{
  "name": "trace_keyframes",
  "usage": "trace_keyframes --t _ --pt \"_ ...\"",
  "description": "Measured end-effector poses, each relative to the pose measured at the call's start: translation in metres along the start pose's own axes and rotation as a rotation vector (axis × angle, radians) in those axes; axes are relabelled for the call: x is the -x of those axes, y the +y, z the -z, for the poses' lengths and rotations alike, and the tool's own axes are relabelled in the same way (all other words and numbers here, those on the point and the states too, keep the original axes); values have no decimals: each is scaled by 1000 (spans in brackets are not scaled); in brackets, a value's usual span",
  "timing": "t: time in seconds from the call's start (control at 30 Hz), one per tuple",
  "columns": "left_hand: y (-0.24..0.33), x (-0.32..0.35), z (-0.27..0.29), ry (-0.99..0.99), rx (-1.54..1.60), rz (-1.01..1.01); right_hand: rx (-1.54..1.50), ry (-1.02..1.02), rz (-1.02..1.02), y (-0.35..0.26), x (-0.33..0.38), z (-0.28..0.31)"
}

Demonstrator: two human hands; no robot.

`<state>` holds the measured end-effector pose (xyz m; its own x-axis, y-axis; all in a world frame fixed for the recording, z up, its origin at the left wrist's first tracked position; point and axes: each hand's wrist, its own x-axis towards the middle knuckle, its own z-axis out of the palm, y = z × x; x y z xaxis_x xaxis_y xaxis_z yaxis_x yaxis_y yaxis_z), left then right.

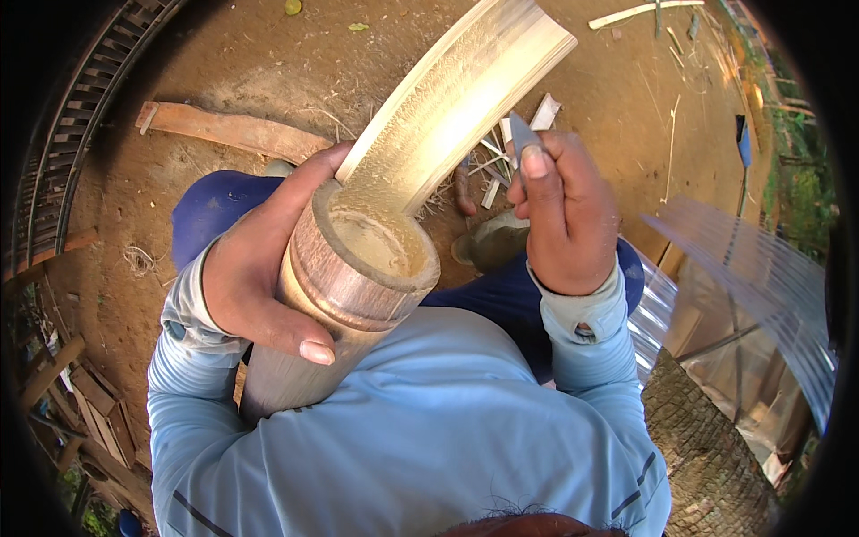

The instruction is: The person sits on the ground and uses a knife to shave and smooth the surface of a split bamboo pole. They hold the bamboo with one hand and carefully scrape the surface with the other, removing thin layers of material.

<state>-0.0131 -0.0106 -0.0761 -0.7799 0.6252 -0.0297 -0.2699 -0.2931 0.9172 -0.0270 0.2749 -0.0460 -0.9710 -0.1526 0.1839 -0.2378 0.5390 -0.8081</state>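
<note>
A thick bamboo tube leans against my body, its round upper end facing up with a pale hollow inside. From its far rim a long curved bamboo strip rises away from me, its light inner face showing; it looks joined to the tube. My left hand wraps around the tube's left side just below the rim, thumb toward me. Beside the strip, on its right, my right hand grips a small knife. The grey pointed blade sticks up past my thumb; the handle is hidden in my fist.
A flat wooden plank lies on the dirt ground at the far left. Pale slivers are scattered beyond my knees. Clear corrugated sheets stand at right, above a rough-barked log. A slatted structure borders the left.
</note>
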Motion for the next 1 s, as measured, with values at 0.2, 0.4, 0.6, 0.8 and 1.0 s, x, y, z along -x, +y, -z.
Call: trace_keyframes --t 0.2,0.4,0.6,0.8,1.0 --pt "-7 3 0 -23 -53 -87 234 114 110 -15 -20 3" --pt "-1 -9 -3 -142 -18 -160 327 170 218 -7 -28 0" --pt "-1 -9 -1 -193 -12 -237 312 72 152 -14 -25 -3" --pt "-10 -8 -2 -191 81 -329 334 106 190 -14 -33 -7" --pt "-14 -5 10 -193 -32 -319 299 50 161 -13 -32 -8"
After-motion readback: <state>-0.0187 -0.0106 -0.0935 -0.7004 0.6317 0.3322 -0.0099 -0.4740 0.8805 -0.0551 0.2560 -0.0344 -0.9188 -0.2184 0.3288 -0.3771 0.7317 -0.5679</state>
